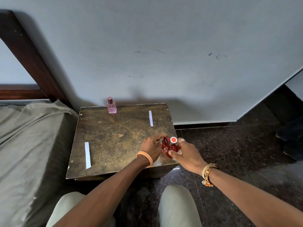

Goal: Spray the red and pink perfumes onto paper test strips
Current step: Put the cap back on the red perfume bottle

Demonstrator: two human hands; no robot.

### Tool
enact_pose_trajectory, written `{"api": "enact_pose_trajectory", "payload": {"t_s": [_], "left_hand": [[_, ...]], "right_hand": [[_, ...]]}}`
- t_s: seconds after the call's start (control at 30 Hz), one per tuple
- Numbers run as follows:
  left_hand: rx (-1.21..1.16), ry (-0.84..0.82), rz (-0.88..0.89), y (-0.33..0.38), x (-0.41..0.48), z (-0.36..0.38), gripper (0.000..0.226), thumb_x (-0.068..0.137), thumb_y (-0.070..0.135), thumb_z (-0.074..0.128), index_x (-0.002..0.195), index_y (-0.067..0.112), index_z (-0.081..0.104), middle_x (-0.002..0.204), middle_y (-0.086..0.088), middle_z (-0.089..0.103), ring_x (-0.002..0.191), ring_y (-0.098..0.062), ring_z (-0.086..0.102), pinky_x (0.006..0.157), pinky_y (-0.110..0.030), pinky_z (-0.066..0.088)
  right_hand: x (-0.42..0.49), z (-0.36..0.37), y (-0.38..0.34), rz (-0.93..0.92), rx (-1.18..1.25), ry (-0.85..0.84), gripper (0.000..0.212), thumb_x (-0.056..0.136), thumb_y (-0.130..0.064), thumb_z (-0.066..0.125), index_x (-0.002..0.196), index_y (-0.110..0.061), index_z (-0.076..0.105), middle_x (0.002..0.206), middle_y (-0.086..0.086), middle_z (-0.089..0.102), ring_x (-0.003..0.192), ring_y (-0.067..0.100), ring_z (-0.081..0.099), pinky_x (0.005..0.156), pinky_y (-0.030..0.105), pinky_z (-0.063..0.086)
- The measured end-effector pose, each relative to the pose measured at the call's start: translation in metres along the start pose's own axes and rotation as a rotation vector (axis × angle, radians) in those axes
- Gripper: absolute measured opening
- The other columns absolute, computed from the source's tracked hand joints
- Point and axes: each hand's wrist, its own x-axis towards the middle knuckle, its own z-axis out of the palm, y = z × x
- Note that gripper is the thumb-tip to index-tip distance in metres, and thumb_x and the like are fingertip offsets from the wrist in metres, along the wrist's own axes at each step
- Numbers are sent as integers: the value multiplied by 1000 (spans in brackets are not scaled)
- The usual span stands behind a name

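Holding the red perfume bottle (168, 149) between them, both hands sit over the right front corner of the worktop (114, 136). The left grip (151, 147) curls its fingers round the bottle's left side. The right grip (185, 154) pinches the right side, thumb on the near face and fingers behind. The bottle is tilted, its round red-topped cap (173, 140) turned up toward the camera; whether its base touches the worktop cannot be told.

The pink perfume bottle (112, 106) stands upright at the far edge, left of the middle, cap on. One paper strip (151, 118) lies near the far right corner, and a second paper strip (87, 155) lies by the left edge toward the front corner, both well apart from the bottles. An orange wristband (146, 157) circles the left wrist and woven threads (208, 173) the right. A bed (24, 136) stands along the worktop's left edge.
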Motion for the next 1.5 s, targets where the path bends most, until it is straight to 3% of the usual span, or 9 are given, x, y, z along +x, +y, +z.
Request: {"api": "enact_pose_trajectory", "payload": {"t_s": [0.13,0.37,0.47,0.67,0.83,0.93,1.07,1.17,1.5], "left_hand": [[-58,20,3,0,5,-3,32,91,5,54,115,21,67,115,5,69,107,-7,63,98,-29,50],[71,-26,12,1,16,0,36,94,11,52,124,28,62,125,0,61,114,-17,57,97,-29,47],[34,-28,-3,4,20,-8,29,91,7,57,115,19,69,113,2,68,102,-11,61,88,-18,45],[-32,60,-3,8,44,-38,24,83,8,69,106,16,73,103,-2,73,94,-12,66,90,-28,53],[-110,194,-2,9,74,-60,25,80,8,72,103,17,74,103,0,74,90,-5,64,89,-20,50],[-130,222,-10,5,91,-71,24,80,7,72,101,17,75,101,1,74,89,-4,66,89,-22,52],[-175,265,-34,-4,117,-80,24,80,7,72,101,17,75,99,1,74,92,-9,68,90,-31,54],[-204,285,-75,-9,134,-84,24,81,6,71,104,13,74,102,-3,74,95,-11,68,93,-30,53],[-193,316,-128,-30,166,-79,24,82,8,71,105,14,74,103,-2,74,96,-11,68,93,-26,52]], "right_hand": [[-2,3,-4,20,-7,63,36,93,-37,65,122,-19,56,113,0,67,105,18,64,91,29,52],[2,13,-10,117,-18,165,32,87,-38,72,112,-20,62,103,-3,70,96,17,67,82,30,54],[11,9,-13,133,-41,159,28,90,-32,69,113,-18,62,108,-1,69,102,21,67,86,33,54],[47,-18,-31,59,-65,183,19,94,-16,63,112,-14,64,111,3,67,102,22,63,83,29,46],[85,-32,-51,-1,18,224,29,90,-12,66,119,-16,60,117,4,66,109,25,61,92,37,50],[108,-38,-62,-27,27,230,28,90,-7,63,118,-14,60,116,5,67,108,26,62,88,32,49],[141,-39,-71,-46,13,231,25,89,-6,62,113,-13,61,115,6,66,105,27,62,86,35,50],[164,-38,-75,-51,9,241,21,87,-4,60,106,-13,60,111,8,65,102,28,60,84,37,50],[208,-33,-73,-82,-5,174,30,86,-6,66,114,-14,62,117,7,64,110,28,58,93,40,48]]}}
